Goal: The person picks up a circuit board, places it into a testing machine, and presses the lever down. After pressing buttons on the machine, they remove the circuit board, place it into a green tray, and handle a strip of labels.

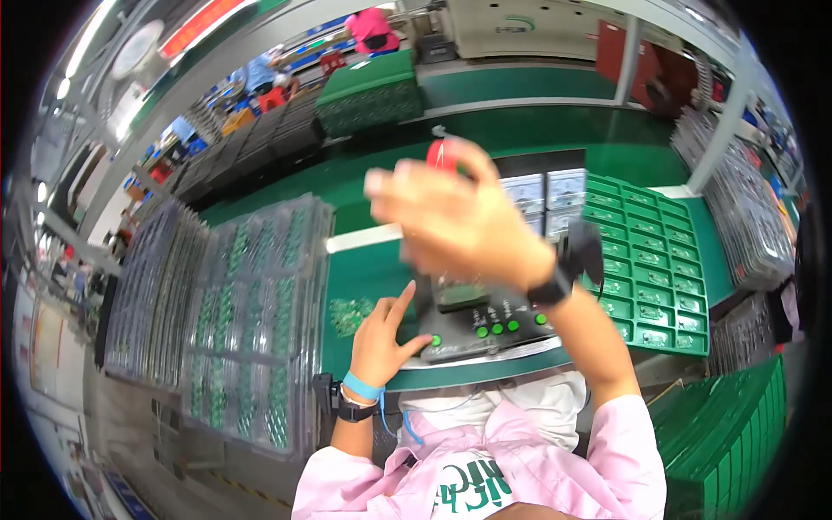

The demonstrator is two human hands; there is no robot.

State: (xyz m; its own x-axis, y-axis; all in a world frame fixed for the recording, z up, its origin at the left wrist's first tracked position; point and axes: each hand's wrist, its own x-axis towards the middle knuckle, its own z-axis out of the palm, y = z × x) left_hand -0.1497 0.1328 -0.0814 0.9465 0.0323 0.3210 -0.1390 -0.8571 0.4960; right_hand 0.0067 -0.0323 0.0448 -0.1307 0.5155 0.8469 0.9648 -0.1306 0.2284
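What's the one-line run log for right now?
left hand: thumb at round green button on black boxy machine | right hand: blurred, at red handle, grip unclear | green plastic compartment tray: right of machine

Large green letters, slanted and partly lost in folds, stand on the front of the pink top point(533, 442). A red sign point(204, 28) at the upper left carries pale characters along its length — too slanted and small to make out. On the cream cabinet point(485, 33) at the back, a small green emblem sits with lettering beneath it. The black control panel point(459, 345) has tiny white labels above its row of green buttons point(513, 326) — and more white print along its near left edge, all too small to read.
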